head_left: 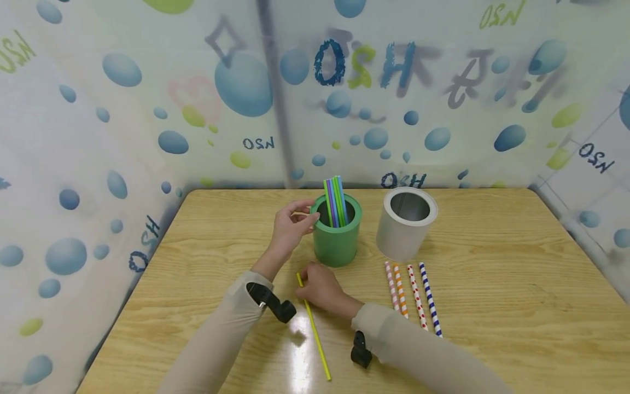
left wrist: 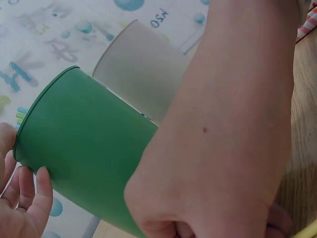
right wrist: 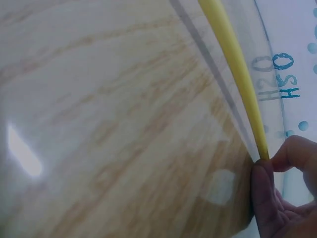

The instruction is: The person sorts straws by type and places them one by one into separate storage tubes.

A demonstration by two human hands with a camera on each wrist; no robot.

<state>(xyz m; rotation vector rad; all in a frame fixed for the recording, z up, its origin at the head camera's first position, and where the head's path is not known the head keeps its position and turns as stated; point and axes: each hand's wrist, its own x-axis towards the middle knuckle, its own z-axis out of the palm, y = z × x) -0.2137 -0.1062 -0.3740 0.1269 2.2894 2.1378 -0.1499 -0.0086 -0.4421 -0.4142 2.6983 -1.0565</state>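
Observation:
My right hand (head_left: pixel 322 287) pinches a plain yellow straw (head_left: pixel 317 336) near its far end, between thumb and finger. The straw slants toward the table's front; in the right wrist view the yellow straw (right wrist: pixel 237 74) runs up from the fingertips. At the upper left, my left hand (head_left: pixel 290 227) holds the left side of a green cylindrical container (head_left: pixel 336 246) at its rim. Several green, purple and blue straws (head_left: pixel 335 202) stand in that container. In the left wrist view, the right forearm hides part of the green container (left wrist: pixel 89 148).
A white cylindrical container (head_left: pixel 401 238) stands right of the green one, its visible inside dark. Several patterned straws (head_left: pixel 417 295), striped and dotted, lie in front of it, partly hidden by the right sleeve. A printed curtain (head_left: pixel 315 109) hangs behind the wooden table (head_left: pixel 517 284).

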